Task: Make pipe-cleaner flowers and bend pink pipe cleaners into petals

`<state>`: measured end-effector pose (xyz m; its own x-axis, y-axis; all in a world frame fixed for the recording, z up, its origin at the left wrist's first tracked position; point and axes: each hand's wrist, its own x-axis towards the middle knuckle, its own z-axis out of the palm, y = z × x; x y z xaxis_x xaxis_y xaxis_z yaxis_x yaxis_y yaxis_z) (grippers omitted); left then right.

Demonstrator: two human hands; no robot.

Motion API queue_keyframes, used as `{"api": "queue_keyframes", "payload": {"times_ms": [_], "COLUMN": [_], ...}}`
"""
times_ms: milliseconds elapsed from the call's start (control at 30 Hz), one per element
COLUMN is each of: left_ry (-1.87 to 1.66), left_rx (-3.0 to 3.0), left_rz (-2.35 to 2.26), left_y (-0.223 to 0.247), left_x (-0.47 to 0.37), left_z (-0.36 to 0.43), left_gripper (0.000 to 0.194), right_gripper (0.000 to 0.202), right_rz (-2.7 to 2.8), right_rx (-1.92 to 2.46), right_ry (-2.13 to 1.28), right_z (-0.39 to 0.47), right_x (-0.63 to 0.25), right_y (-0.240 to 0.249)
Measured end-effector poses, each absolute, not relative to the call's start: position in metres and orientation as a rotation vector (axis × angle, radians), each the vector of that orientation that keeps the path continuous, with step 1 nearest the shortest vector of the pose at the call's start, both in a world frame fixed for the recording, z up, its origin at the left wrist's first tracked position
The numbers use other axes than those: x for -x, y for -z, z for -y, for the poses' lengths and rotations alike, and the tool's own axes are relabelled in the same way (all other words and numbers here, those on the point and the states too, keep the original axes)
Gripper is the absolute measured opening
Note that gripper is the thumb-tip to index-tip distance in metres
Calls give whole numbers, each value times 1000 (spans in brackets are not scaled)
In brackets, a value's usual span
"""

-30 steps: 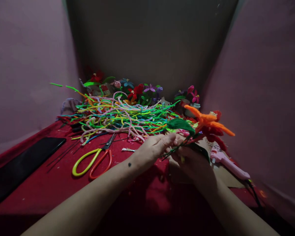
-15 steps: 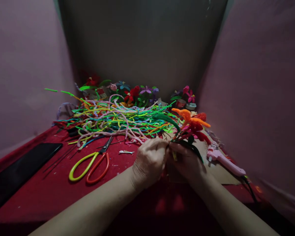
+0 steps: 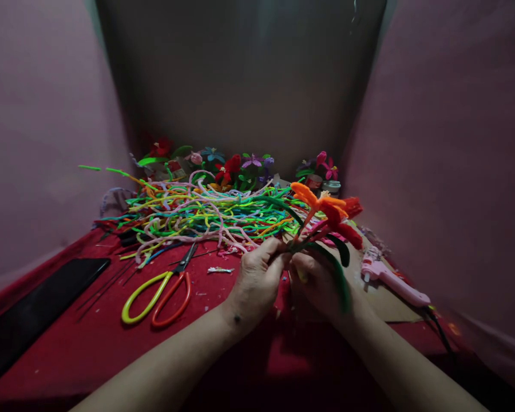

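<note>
Flower bunch: I have the flower bunch (image 3: 332,213) up above the counter (image 3: 111,355), well in from the right edge; orange and red petals, heads tilted toward the back right.
Left hand: my feed shows the left hand (image 3: 255,286) clamped on the stems (image 3: 295,245), thumb and fingers together.
Right hand: right hand (image 3: 326,286) clamped at the stems too, fingers curled, just beside the left; I can't see the lower stem ends.
Green leaf: long green leaf (image 3: 335,273) hangs from the bunch in front of the right hand.
Pipe cleaners: I see a loose pile of pipe cleaners (image 3: 210,212), many colours, across the back half of the counter.
Back flowers: finished-looking flowers (image 3: 227,169) behind the pile, along the back edge; jar (image 3: 331,187) near the back right corner.
Scissors: left of the left hand, scissors (image 3: 179,269) lie flat, one yellow handle, one red, handles toward the front edge.
Silvery strip: small silvery strip (image 3: 220,270) between scissors and left hand.
Glue gun: pink glue gun (image 3: 395,283) near the right edge, partly on brown cardboard (image 3: 381,306).
Black slab: phone-like black slab (image 3: 47,312) by the left edge, thin dark rods (image 3: 107,283) just beside it.
</note>
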<state>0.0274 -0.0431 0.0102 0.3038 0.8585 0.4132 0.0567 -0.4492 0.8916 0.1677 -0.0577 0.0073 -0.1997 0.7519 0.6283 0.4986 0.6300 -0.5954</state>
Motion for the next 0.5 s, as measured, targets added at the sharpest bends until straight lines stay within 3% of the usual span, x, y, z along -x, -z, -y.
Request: {"api": "queue_keyframes", "payload": {"times_ms": [133, 333, 500], "left_ry": [-1171, -1030, -928], "left_rx": [-1615, -1343, -1093], "left_rz": [-842, -742, -609], "left_y": [-16, -21, -23], "left_x": [-26, -26, -24], "left_z": [43, 45, 44], "left_gripper": [10, 10, 17], "right_gripper": [12, 9, 6], "right_rz": [1762, 1269, 1093], "right_rx": [911, 825, 842], "right_ry": [-476, -1137, -1301], "right_z": [56, 59, 54], "right_x": [-160, -159, -162], "right_y": [-16, -13, -4]}}
